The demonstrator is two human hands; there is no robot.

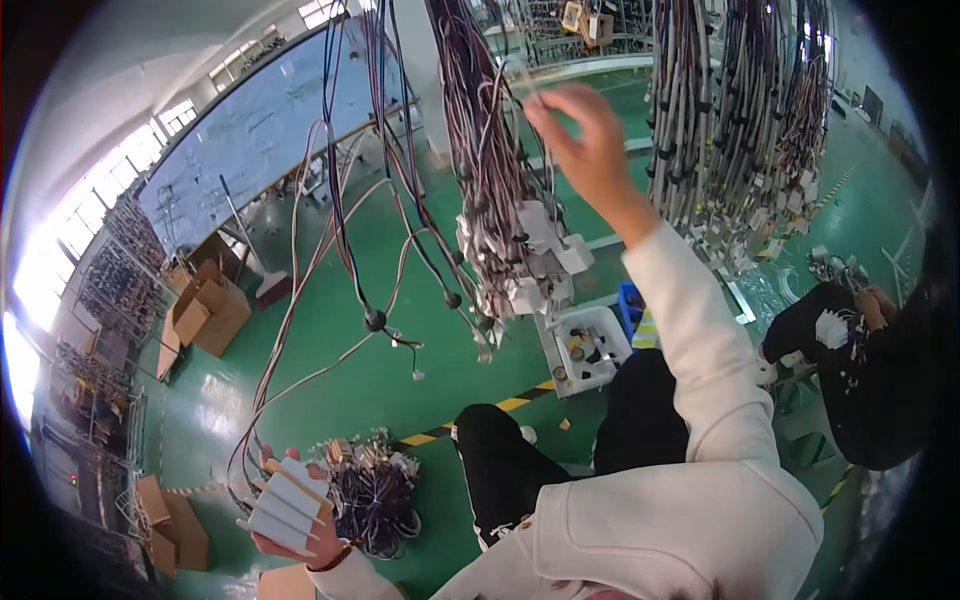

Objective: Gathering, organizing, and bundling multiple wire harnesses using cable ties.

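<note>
My left hand (322, 538), low at the left, is closed around several long white box-shaped pieces (290, 505) held side by side. Thin wires run from them up to a loosely hanging wire harness (337, 215) with round black knobs (374, 320). Raised at the upper middle, my right hand (588, 135) has its thumb and forefinger bent together beside a thick hanging bundle of cables (480, 130). Blur hides what, if anything, is between those fingertips. White wrapped ends (540, 235) hang at the bottom of that bundle.
A pile of dark coiled cables (375, 505) lies on the floor by my legs. Ahead stands a white bin (612, 335) of small parts. More harnesses (730, 130) hang at the right, where another person (870, 370) sits. Cardboard boxes (212, 312) and a broom (272, 290) are at the left.
</note>
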